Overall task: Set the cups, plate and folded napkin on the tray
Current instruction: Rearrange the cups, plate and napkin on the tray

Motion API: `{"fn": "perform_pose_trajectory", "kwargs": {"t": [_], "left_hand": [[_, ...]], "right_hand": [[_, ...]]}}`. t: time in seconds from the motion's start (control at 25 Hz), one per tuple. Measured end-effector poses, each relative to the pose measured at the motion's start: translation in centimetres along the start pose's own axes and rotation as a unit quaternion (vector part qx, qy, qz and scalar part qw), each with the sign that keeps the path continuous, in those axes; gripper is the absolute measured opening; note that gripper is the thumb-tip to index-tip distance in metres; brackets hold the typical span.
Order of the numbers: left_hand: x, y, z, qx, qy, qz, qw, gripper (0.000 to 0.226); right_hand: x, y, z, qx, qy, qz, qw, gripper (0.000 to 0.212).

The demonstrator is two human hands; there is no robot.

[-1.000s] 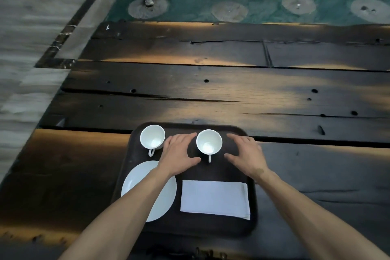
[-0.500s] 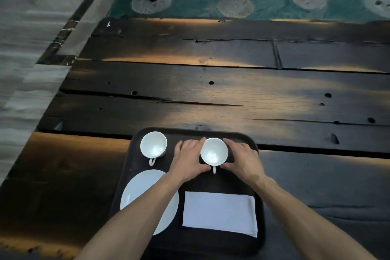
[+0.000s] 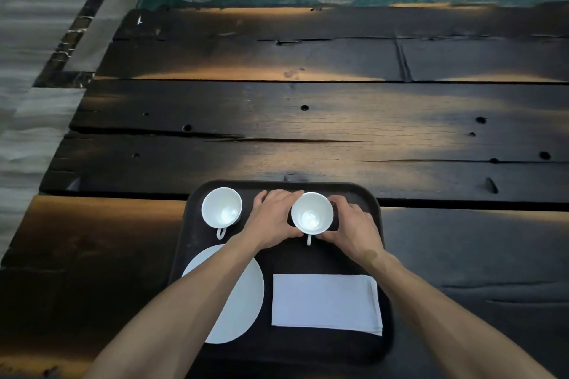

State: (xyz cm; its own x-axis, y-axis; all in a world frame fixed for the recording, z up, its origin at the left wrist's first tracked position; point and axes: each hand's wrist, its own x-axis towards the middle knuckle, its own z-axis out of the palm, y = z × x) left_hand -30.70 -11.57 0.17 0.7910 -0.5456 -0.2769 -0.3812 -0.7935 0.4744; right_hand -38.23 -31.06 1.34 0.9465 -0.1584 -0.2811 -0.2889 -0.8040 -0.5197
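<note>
Dark rounded plastic tray (image 3: 197, 255) crowded: left white porcelain cup (image 3: 221, 208), right white porcelain cup (image 3: 312, 213) boxed in by both hands, round white plate (image 3: 243, 301) near-left, folded white napkin (image 3: 326, 301) near-right. Narrow free strip between cups and napkin. Dark plank desk (image 3: 308, 132) beyond tray open.

Two white cups (image 3: 312, 212) upright, plate (image 3: 243, 301), folded napkin (image 3: 326, 301) on dark tray (image 3: 381, 258)

Dark plank table (image 3: 308, 132) with one tray (image 3: 381, 255) on it.
The tray sits at the near edge, flat on the boards; knots and cracks mark the wood beyond.
</note>
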Motion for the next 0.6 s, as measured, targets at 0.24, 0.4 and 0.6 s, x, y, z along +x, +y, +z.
{"fn": "perform_pose_trajectory", "kwargs": {"t": [0.24, 0.4, 0.6], "left_hand": [[-0.61, 0.13, 0.80, -0.031, 0.034, -0.011, 0.999, 0.079], [-0.56, 0.06, 0.66, -0.026, 0.040, -0.010, 0.999, 0.078], [-0.67, 0.27, 0.90, -0.030, 0.051, -0.024, 0.998, 0.077]], "right_hand": [[0.63, 0.17, -0.06, -0.022, -0.011, -0.011, 1.000, 0.075], [0.68, 0.08, 0.31, -0.018, -0.007, -0.006, 1.000, 0.075], [0.79, 0.29, 0.45, -0.022, -0.006, -0.011, 1.000, 0.075]]}}
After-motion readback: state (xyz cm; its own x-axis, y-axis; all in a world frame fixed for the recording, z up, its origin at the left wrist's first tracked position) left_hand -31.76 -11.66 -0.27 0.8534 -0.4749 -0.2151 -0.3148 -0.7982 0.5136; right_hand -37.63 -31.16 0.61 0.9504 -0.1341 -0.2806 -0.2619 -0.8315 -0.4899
